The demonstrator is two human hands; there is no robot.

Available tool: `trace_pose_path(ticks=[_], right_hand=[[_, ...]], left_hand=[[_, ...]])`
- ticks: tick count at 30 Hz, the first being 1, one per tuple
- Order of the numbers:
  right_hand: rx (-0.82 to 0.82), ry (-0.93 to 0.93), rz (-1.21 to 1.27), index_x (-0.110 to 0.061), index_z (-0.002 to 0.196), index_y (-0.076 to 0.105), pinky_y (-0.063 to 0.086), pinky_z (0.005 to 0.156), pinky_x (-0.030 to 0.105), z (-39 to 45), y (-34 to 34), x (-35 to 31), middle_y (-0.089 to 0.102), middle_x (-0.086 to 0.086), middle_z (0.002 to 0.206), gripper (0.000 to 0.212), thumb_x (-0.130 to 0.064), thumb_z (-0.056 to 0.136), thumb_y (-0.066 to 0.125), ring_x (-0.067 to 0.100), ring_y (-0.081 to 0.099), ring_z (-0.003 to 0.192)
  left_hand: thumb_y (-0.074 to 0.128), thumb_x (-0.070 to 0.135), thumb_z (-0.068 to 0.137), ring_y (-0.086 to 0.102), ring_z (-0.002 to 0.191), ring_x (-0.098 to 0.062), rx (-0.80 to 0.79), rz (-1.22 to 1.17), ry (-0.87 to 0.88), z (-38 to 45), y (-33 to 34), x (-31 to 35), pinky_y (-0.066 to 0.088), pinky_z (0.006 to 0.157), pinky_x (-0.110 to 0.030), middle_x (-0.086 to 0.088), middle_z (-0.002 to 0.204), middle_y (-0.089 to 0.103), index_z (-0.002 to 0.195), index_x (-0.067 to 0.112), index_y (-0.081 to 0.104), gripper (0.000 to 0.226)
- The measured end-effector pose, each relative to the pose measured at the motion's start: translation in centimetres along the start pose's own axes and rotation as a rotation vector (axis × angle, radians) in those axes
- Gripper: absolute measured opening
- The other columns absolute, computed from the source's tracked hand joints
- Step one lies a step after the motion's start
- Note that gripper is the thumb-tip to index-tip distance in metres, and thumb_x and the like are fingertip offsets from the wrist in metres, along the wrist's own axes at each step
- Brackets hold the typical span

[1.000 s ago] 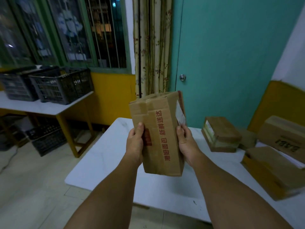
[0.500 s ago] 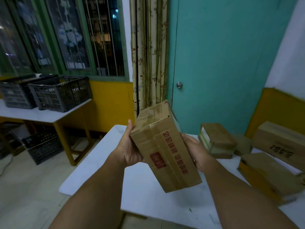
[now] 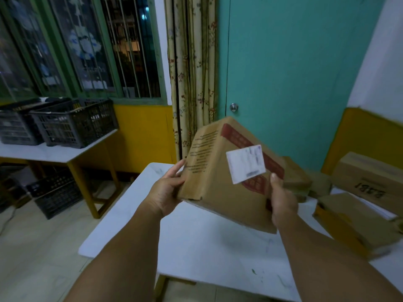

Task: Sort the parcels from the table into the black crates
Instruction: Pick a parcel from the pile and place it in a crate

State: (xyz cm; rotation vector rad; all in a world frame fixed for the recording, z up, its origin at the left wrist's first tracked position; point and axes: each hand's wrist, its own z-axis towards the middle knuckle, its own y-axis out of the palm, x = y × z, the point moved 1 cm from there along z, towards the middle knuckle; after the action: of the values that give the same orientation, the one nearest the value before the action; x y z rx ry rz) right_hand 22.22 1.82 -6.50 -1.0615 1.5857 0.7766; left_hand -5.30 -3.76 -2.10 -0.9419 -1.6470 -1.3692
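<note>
I hold a brown cardboard parcel [image 3: 220, 184] tilted in the air above the white table [image 3: 207, 243]. A white label and red print face me on its upper side. My left hand [image 3: 166, 194] grips its lower left edge, fingers wrapped behind it. My right hand [image 3: 282, 201] grips the right end, thumb on top near the label. Two black crates [image 3: 74, 125] stand side by side on a second white table at the far left. Several more brown parcels [image 3: 357, 223] lie on the right of my table.
A yellow-legged side table [image 3: 54, 153] carries the crates, with another black crate [image 3: 56, 192] on the floor beneath it. Open tiled floor separates the two tables. A teal door [image 3: 294, 73] and curtain stand behind.
The parcel has turned in my hands, from upright with red lettering facing me to tilted with the white label side on top. Both hands shifted their hold along it.
</note>
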Motion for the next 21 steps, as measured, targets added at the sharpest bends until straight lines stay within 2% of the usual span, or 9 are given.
trace_pose_path(ticks=[3,6,7,9,11,14,16,18,21], right_hand=[[-0.011,-0.11,-0.032,-0.016,0.115,0.07,0.049,0.09,0.04,0.2,0.6,-1.2,0.068,0.007,0.105,0.049,-0.058,0.092,0.055,0.027,0.061,0.095],[-0.116,-0.137,-0.019,-0.024,0.09,0.071,0.056,0.087,0.047,0.3,1.3,-1.8,0.073,0.003,0.091,0.028,-0.05,0.093,0.06,0.025,0.068,0.088],[-0.156,-0.13,-0.007,-0.025,0.088,0.072,0.057,0.086,0.05,0.5,1.3,-1.8,0.075,0.003,0.088,0.026,-0.047,0.092,0.061,0.026,0.07,0.087],[-0.206,-0.117,0.051,-0.029,0.087,0.075,0.058,0.083,0.053,0.9,1.2,-1.9,0.077,0.002,0.085,0.019,-0.042,0.092,0.062,0.028,0.073,0.086],[-0.225,-0.117,0.084,-0.032,0.083,0.076,0.059,0.082,0.052,1.3,1.1,-2.0,0.077,0.001,0.085,0.019,-0.037,0.095,0.062,0.027,0.073,0.086],[-0.247,-0.117,0.139,-0.035,0.073,0.079,0.059,0.084,0.047,1.2,1.1,-2.5,0.077,0.001,0.083,0.027,-0.035,0.095,0.063,0.025,0.073,0.085],[-0.255,-0.116,0.14,-0.031,0.073,0.079,0.059,0.084,0.047,1.0,1.2,-3.0,0.077,0.004,0.084,0.025,-0.038,0.093,0.065,0.027,0.073,0.086],[-0.277,-0.121,0.148,-0.026,0.077,0.077,0.06,0.079,0.044,0.9,1.3,-3.4,0.076,0.007,0.083,0.023,-0.037,0.093,0.065,0.026,0.072,0.081],[-0.279,-0.159,0.128,-0.025,0.097,0.075,0.059,0.074,0.04,1.3,1.4,-3.8,0.076,0.005,0.084,0.016,-0.036,0.094,0.064,0.021,0.071,0.077]], left_hand=[[0.045,0.042,0.102,0.067,0.106,-0.02,0.098,0.348,0.006,0.1,-0.1,-0.4,0.053,0.095,-0.042,0.001,0.112,0.073,0.123,0.034,0.066,0.032],[0.03,0.065,0.097,0.068,0.107,-0.024,0.067,0.332,-0.011,0.2,-0.2,-1.5,0.052,0.096,-0.047,-0.004,0.113,0.073,0.12,0.034,0.068,0.054],[0.028,0.068,0.095,0.068,0.109,-0.026,0.06,0.295,-0.04,0.3,-0.5,-1.8,0.052,0.096,-0.049,-0.006,0.116,0.072,0.122,0.034,0.066,0.058],[0.025,0.073,0.092,0.068,0.11,-0.028,0.068,0.242,-0.102,0.5,-0.9,-2.1,0.056,0.084,-0.042,-0.007,0.116,0.072,0.123,0.034,0.066,0.064],[0.024,0.075,0.089,0.068,0.109,-0.027,0.082,0.21,-0.129,0.8,-1.0,-2.2,0.054,0.077,-0.036,-0.007,0.115,0.072,0.124,0.034,0.066,0.068],[0.028,0.078,0.082,0.067,0.111,-0.029,0.085,0.154,-0.108,1.3,-1.1,-2.4,0.052,0.093,-0.047,-0.008,0.121,0.07,0.129,0.033,0.063,0.073],[0.024,0.077,0.086,0.067,0.11,-0.032,0.079,0.085,-0.131,1.8,-1.2,-2.6,0.049,0.1,-0.053,-0.01,0.119,0.071,0.126,0.033,0.065,0.072],[0.022,0.078,0.088,0.067,0.109,-0.035,0.082,0.028,-0.167,2.1,-1.3,-2.8,0.049,0.099,-0.055,-0.011,0.115,0.072,0.121,0.033,0.068,0.072],[0.024,0.08,0.086,0.068,0.108,-0.036,0.078,-0.008,-0.167,2.8,-1.4,-3.1,0.049,0.098,-0.057,-0.012,0.116,0.072,0.121,0.032,0.068,0.074]])
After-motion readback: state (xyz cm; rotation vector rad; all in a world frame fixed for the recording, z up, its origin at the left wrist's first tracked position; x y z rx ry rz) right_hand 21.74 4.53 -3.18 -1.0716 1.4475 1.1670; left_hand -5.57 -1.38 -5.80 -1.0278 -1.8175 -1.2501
